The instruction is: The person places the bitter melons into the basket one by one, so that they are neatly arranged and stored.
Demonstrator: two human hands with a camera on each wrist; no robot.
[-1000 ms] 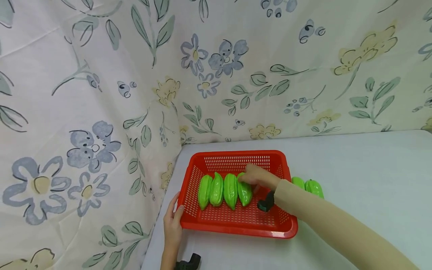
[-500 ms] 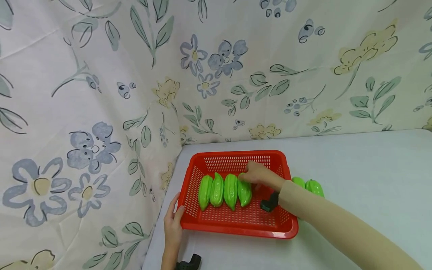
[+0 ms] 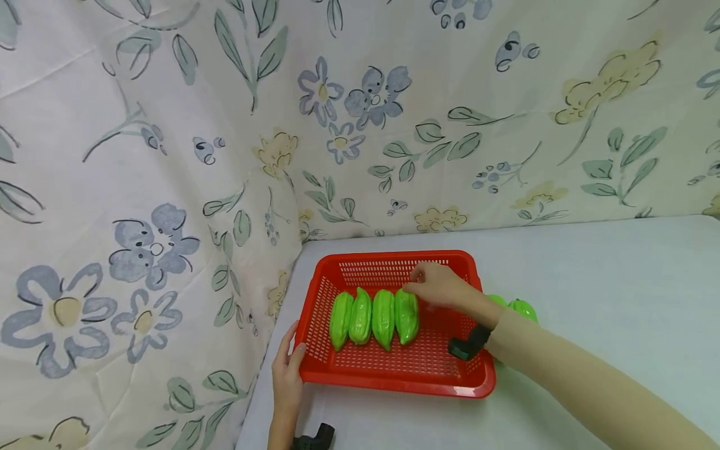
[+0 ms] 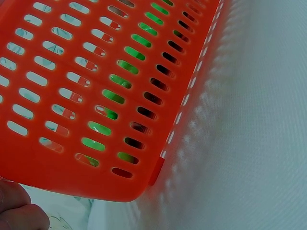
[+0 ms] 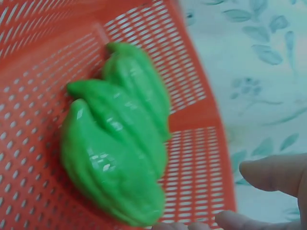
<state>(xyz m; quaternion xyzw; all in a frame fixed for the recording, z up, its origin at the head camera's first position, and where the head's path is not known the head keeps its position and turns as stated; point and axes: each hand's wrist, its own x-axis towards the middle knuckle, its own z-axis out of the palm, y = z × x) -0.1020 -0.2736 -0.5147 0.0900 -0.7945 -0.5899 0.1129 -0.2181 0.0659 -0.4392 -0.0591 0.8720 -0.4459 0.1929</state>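
Under the head camera, we log four green fruits (image 3: 360,319) side by side in the red basket (image 3: 394,386), left of its middle, long axes running from far wall to near wall. The right hand (image 3: 441,287) comes over the basket's right wall and sits at the far end of the rightmost fruit (image 3: 407,320); we cannot tell contact from a small gap. Two loose fruits (image 3: 524,309) show on the table (image 3: 613,281), just outside the right wall and partly behind the right sleeve (image 3: 579,375). The left hand (image 3: 288,369) holds the opposite side of the basket, thumb over the rim, well apart from the loose pair. Our judgement: the relation that counts is this wall. The loose fruits lie to the right of the right hand, back along its own forearm, and that hand is the nearer one. Their full long axes are hidden from us.

From the left wrist, we note the slotted basket wall, green showing through the slots; the fingers (image 4: 24,218) are bent beside the rim.

From the right wrist, blurred, we count three fruits inside the basket, lying aslant. The thumb (image 5: 276,175) stands apart from the fingertips at the lower edge, with nothing gripped between. The lowest fruit is just beside those fingertips.
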